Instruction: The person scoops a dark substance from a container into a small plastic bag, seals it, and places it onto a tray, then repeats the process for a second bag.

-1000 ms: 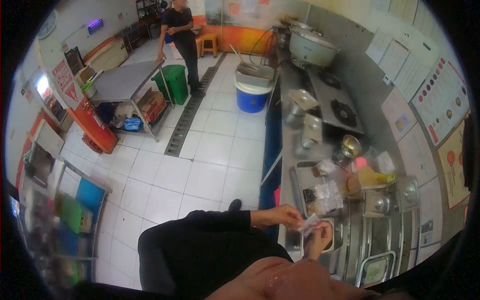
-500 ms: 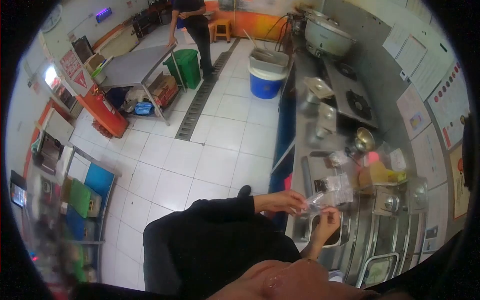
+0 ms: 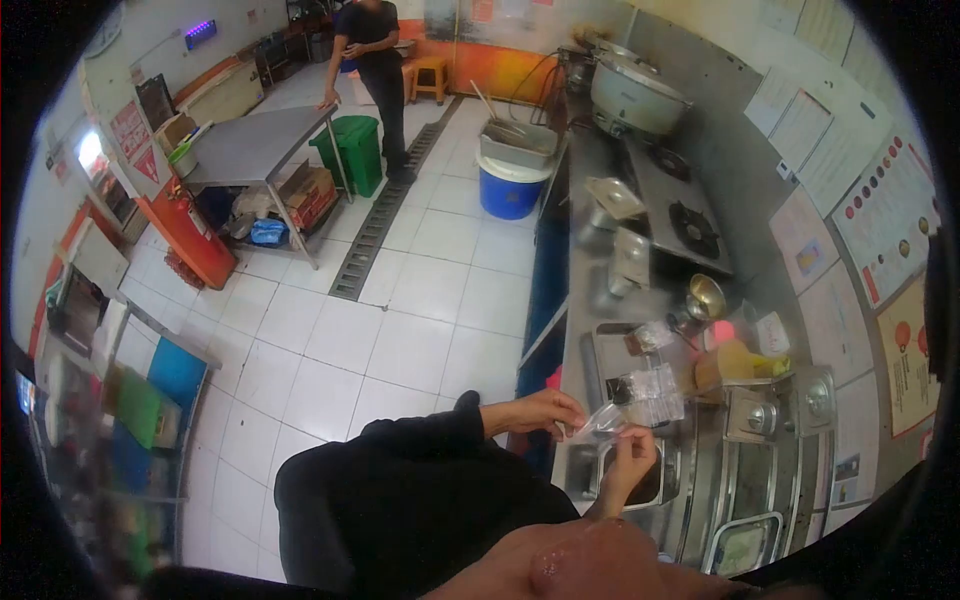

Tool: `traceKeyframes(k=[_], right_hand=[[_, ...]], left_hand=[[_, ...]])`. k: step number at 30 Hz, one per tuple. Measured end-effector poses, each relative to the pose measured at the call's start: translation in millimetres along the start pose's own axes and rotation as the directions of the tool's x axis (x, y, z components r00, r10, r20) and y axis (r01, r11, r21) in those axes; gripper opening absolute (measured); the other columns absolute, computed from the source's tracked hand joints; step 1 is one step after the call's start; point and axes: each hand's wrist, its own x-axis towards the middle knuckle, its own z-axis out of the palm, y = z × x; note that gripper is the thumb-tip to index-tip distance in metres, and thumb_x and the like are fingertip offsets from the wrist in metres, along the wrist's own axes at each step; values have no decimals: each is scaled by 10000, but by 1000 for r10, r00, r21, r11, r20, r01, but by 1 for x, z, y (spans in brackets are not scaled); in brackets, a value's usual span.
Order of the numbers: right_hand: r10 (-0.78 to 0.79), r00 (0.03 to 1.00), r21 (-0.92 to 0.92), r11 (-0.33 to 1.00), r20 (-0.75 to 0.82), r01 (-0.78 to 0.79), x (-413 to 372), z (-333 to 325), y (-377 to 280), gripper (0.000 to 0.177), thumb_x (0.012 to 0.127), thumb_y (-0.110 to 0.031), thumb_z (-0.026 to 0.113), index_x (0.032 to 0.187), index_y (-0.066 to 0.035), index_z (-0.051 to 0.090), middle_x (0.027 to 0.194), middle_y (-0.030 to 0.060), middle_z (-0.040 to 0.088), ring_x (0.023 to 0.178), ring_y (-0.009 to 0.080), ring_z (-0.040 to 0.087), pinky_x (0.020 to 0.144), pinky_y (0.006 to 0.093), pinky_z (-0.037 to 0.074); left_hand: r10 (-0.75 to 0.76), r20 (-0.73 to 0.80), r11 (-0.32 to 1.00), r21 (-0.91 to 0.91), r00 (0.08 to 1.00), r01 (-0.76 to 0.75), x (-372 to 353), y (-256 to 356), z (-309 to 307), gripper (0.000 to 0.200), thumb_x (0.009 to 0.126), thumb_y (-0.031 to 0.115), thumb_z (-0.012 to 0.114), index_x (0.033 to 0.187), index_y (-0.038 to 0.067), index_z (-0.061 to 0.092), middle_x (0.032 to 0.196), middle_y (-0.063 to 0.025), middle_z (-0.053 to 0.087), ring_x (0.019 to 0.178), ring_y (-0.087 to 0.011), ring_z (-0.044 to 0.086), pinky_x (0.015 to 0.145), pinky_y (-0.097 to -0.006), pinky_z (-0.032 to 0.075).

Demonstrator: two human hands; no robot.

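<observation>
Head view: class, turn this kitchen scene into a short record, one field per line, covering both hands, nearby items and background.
Left hand: pinching one side of a clear plastic bag
Right hand: fingertips holding the bag's other side
Beside the bag: clear packets
Background person: standing, one hand on the metal table
Bin: green
Floor: white tiles

My white floor (image 3: 410, 345) is brightly, softly lit; glare (image 3: 91, 150) flares far left. Straight lines bow near black, rounded edges; the lower-left shelf (image 3: 186, 346) blurs.
</observation>
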Motion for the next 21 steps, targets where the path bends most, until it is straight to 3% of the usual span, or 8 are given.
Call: traceKeyframes(k=[10,13,16,19,20,21], right_hand=[[55,996,30,998,72,-57,-3,2,9,62,827,23,593,797,-16,556,811,49,600,776,126,548,736,236,414],[-28,996,-183,983,-90,11,1,-7,16,43,822,11,599,859,-11,593,818,38,602,774,123,543,720,229,413],[-210,918,-357,930,-337,81,1,-3,2,85,818,-12,615,902,-19,623,838,40,614,790,131,555,710,233,420],[-119,977,-425,904,-176,34,-3,10,-13,88,818,-59,643,901,-33,647,868,64,629,818,140,565,708,244,429],[-98,994,-468,881,-42,67,-3,11,-3,111,817,-111,673,893,-29,672,851,72,645,778,147,580,682,248,441],[-35,999,-468,883,9,35,-6,15,-4,123,815,-122,680,889,-24,676,832,71,650,755,142,581,671,249,442]], left_hand=[[22,11,999,-38,1000,-22,5,-11,-4,191,885,213,537,889,37,612,794,-26,608,726,-111,600,617,-247,515],[64,-107,998,14,992,-63,4,-11,-11,192,861,236,579,894,54,625,797,-15,606,721,-111,592,619,-253,499],[184,-219,978,135,958,-157,7,-12,-21,150,817,196,637,859,52,648,775,-1,615,690,-103,587,613,-248,487],[404,-214,887,329,889,-324,9,-10,-13,113,773,146,691,788,39,656,745,-2,628,670,-90,582,604,-238,473],[483,-188,834,396,855,-384,8,-9,-8,112,759,134,709,763,35,656,735,-4,632,667,-87,580,600,-236,467],[455,-169,815,475,875,-332,5,-8,-3,122,756,141,715,756,34,656,729,-6,634,665,-84,577,600,-237,463]])
